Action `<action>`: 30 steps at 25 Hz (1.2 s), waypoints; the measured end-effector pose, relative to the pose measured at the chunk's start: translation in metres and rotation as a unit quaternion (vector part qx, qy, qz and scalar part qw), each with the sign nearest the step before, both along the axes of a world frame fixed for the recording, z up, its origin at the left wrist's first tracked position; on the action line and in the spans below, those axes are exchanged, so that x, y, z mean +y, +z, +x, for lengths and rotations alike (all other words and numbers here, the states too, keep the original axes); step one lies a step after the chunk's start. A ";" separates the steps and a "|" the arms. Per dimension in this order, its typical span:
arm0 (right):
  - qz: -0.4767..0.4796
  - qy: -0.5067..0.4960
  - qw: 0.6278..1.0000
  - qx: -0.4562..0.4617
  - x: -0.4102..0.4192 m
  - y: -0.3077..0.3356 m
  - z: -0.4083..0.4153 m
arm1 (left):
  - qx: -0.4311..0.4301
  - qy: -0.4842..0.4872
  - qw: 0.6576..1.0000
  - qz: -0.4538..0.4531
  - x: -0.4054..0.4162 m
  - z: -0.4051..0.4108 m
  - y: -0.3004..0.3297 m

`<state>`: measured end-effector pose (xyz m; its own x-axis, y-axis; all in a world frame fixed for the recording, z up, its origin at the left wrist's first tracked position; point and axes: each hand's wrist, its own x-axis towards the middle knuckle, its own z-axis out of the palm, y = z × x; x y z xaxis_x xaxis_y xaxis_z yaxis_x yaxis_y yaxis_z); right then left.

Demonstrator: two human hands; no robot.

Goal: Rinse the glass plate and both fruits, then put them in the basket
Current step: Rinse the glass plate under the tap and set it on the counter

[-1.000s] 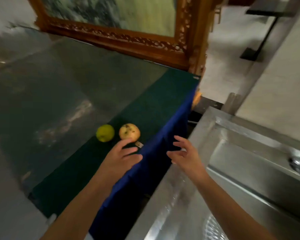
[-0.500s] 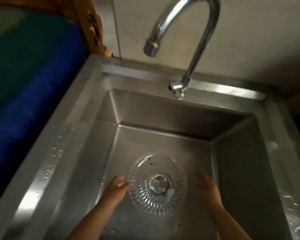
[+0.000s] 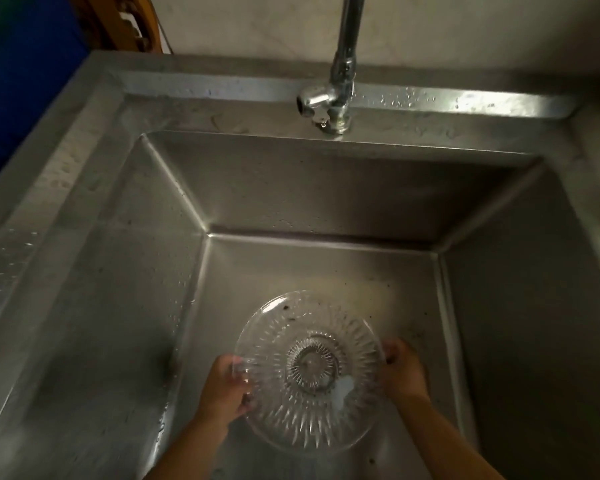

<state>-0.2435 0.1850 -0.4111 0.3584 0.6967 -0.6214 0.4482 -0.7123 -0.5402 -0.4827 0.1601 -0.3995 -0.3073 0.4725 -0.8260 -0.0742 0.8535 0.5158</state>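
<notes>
While our left hand [image 3: 224,386] and right hand [image 3: 400,370] pinch the wet glass plate [image 3: 309,370] by its rim, it may slip and chip on the sink [image 3: 291,188]

Steel sink [image 3: 125,209], chrome tap [image 3: 340,81], blue cloth [image 3: 25,81]

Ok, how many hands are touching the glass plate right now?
2. The left hand grips the glass plate at its left rim; the right hand holds the right rim, low in the steel sink. None hidden.
</notes>
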 end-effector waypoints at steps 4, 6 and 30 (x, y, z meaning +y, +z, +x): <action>0.041 -0.014 0.999 0.028 0.018 0.040 0.000 | -0.102 0.026 0.993 0.055 0.001 -0.015 0.036; 0.066 0.001 0.998 0.024 0.032 0.069 0.000 | -0.152 0.027 0.983 0.101 0.004 -0.026 0.065; 0.065 -0.090 0.875 0.472 0.194 0.325 -0.096 | -0.187 0.041 0.958 0.214 0.009 -0.067 0.167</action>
<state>-0.3396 0.3786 -0.0864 -0.1611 0.7684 -0.6193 -0.3535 -0.6308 -0.6908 -0.5494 0.1687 -0.2324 -0.0780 0.7795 -0.6215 -0.3804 0.5529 0.7413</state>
